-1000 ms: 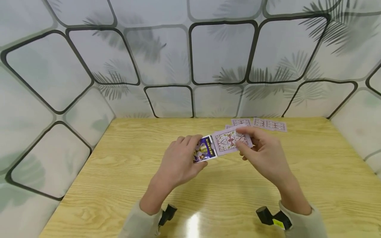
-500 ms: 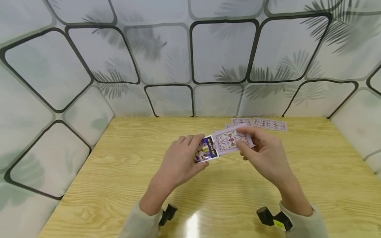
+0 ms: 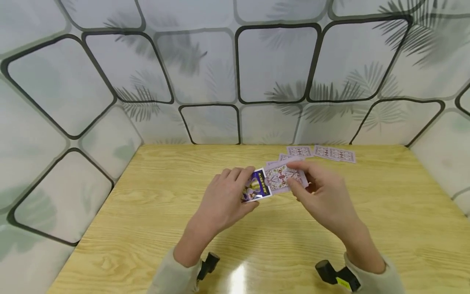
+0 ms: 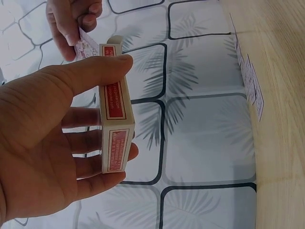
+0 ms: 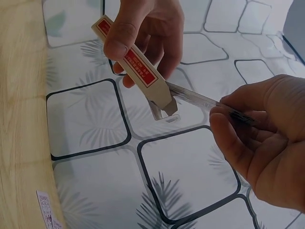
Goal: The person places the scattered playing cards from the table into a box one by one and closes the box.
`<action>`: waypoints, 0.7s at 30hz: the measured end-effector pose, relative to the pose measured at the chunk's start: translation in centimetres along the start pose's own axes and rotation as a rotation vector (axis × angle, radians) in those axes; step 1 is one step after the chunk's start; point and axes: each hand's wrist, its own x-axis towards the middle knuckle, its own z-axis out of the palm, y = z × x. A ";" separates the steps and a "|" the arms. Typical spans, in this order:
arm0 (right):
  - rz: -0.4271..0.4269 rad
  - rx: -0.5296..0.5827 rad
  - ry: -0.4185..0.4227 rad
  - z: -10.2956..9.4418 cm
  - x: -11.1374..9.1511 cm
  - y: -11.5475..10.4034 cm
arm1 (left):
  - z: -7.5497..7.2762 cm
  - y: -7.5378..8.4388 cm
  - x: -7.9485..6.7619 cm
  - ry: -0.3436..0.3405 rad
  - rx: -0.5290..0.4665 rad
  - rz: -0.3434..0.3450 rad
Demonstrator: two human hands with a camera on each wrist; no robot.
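Observation:
In the head view my left hand point(image 3: 222, 200) grips a purple-fronted playing card box point(image 3: 256, 185), thumb on one narrow side and fingers on the other. The left wrist view shows the box's cream and red edge point(image 4: 114, 102). My right hand point(image 3: 324, 196) pinches a thin stack of playing cards point(image 3: 280, 177), floral backs up, between thumb and fingers. The stack's near end meets the box's open end, where a flap point(image 5: 164, 112) stands out in the right wrist view. How far the cards reach inside is hidden.
Several more playing cards point(image 3: 341, 154) lie back up along the rear of the wooden table point(image 3: 165, 183), close to the patterned wall covering point(image 3: 275, 65). Some of them are partly behind the held stack.
My right hand has shifted slightly left with the cards, toward the box. The box in my left hand has moved a touch to the right. The cards on the table have stayed put.

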 end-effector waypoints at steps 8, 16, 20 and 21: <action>-0.099 -0.016 0.000 0.5 -0.2 -0.5 | 0.1 0.2 -0.3 0.002 0.004 0.007; -0.040 0.033 -0.022 0.4 -0.4 -0.9 | 0.0 0.2 -0.2 0.017 0.021 0.016; -0.042 0.008 -0.030 0.5 -0.4 -1.0 | 0.0 0.1 -0.2 0.024 0.018 0.012; -0.044 -0.003 -0.031 0.5 -0.4 -1.0 | 0.0 0.1 -0.2 0.028 0.021 0.013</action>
